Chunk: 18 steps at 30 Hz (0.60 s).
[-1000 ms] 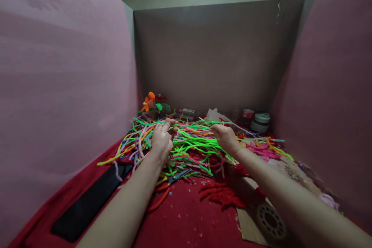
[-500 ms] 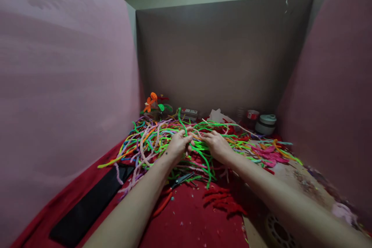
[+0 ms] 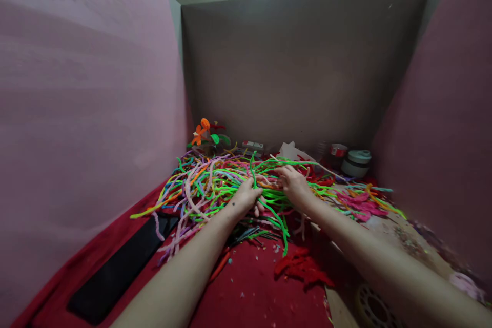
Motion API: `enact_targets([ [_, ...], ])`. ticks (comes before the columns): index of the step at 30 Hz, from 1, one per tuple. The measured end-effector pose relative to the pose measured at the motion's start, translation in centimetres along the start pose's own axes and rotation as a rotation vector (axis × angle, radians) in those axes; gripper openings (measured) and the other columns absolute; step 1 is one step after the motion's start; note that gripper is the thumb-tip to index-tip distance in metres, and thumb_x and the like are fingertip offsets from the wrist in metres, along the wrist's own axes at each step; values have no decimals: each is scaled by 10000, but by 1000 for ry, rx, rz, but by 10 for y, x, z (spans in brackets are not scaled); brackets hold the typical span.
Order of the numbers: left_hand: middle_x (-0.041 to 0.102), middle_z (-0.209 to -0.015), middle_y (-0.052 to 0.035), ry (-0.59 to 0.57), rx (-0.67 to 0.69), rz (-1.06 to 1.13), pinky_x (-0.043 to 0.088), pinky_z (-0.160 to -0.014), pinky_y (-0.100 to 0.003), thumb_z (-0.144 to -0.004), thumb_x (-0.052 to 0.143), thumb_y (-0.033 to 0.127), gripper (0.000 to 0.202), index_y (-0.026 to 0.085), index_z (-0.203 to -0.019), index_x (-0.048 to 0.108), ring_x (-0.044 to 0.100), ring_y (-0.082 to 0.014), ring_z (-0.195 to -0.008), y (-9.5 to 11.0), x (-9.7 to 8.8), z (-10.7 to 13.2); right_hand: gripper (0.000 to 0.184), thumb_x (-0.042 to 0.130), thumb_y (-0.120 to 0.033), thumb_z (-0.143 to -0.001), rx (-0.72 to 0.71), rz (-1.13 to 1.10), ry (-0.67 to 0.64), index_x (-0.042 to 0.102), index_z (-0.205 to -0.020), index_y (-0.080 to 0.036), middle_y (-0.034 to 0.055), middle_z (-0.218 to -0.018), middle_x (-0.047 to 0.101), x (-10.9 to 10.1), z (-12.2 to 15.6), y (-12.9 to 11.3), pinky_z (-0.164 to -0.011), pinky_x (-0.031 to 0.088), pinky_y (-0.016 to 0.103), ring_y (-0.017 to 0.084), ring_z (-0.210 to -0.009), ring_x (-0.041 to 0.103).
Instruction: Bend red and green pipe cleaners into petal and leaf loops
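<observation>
A large heap of fuzzy pipe cleaners (image 3: pixel 215 177) in many colours lies across the red cloth (image 3: pixel 265 287). My left hand (image 3: pixel 246 200), over the middle of the heap, pinches a green pipe cleaner (image 3: pixel 277 219). One end of it rises above my thumb and the rest curves down to the right. To the right, my right hand (image 3: pixel 295 187) is just above or touching the heap, fingers apart and reaching left among pink and green pipe cleaners. Whether its fingertips touch any strand is unclear. Pliers with red handles (image 3: pixel 220 266) lie partly hidden behind my left forearm.
A long black object (image 3: pixel 119 271) lies at left. Orange pipe-cleaner flowers (image 3: pixel 200 130) stand at the back left, a lidded container (image 3: pixel 356 164) at the back right. Red pieces (image 3: pixel 303 266) lie in front, pink ones (image 3: pixel 361 205) at right. A spool (image 3: pixel 374 307) sits near my right forearm.
My right hand has moved away from my left hand, with its fingers lifted and spread more. My left hand keeps its pinch on the green pipe cleaner. The view has shifted slightly.
</observation>
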<state>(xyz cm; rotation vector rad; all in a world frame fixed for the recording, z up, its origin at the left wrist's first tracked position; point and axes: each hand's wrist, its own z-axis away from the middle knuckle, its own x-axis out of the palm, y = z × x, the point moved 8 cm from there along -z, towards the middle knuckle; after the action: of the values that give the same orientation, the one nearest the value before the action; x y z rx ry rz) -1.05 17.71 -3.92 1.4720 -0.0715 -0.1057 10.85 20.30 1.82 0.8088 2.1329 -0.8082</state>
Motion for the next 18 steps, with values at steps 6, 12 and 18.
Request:
enact_targets([
  [6, 526, -475, 55, 20, 4, -36, 378, -306, -154, -808, 390, 127, 343, 176, -1141, 328, 521, -111, -329, -3, 0, 0, 280, 428, -217, -832, 155, 225, -83, 636, -1019, -221, 76, -1017, 605, 6, -27, 4, -692, 412, 256, 181, -869, 587],
  [12, 525, -458, 63, 44, 7, -59, 366, -314, -134, -820, 409, 149, 337, 180, -1147, 333, 510, -97, -317, -5, -2, -3, 221, 466, -244, -808, 164, 279, -90, 681, -847, -212, 79, -883, 629, 12, -39, 2, -602, 378, 262, 190, -775, 598],
  [18, 528, -429, 62, 57, -6, -54, 343, -300, -136, -813, 429, 145, 416, 163, -1212, 310, 505, -109, -296, -10, -3, -5, 280, 391, -234, -852, 192, 295, 215, 667, -882, -201, 76, -934, 640, -45, -47, 6, -597, 345, 252, 172, -770, 592],
])
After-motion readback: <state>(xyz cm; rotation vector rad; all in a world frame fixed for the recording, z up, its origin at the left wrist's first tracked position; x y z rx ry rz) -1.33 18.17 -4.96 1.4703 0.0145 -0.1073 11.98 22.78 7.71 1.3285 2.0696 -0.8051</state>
